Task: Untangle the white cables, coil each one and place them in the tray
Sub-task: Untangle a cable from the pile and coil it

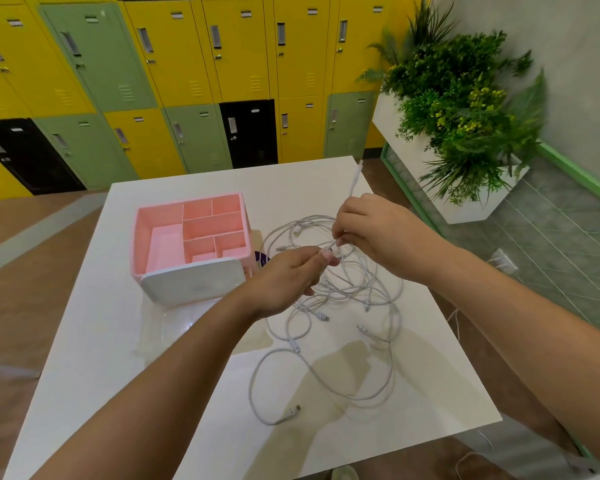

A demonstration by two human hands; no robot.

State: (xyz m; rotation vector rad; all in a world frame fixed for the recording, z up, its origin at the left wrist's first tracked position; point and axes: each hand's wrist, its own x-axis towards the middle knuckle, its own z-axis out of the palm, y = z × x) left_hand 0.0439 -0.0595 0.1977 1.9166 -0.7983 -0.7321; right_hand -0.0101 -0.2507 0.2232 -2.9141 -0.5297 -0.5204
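A tangle of white cables (357,292) lies in loose loops on the white table (94,341), right of centre. My left hand (284,278) pinches a strand just above the tangle. My right hand (371,230) holds a cable whose free end (355,178) sticks up and away from the fingers. The two hands are close together over the pile. The pink tray (137,237) with several compartments and a white front stands to the left; its compartments look empty.
Yellow, green and black lockers line the back wall. A white planter (465,209) with green plants stands at the right beyond the table edge. Another white cable lies on the floor at lower right. A small purple thing shows beside the tray.
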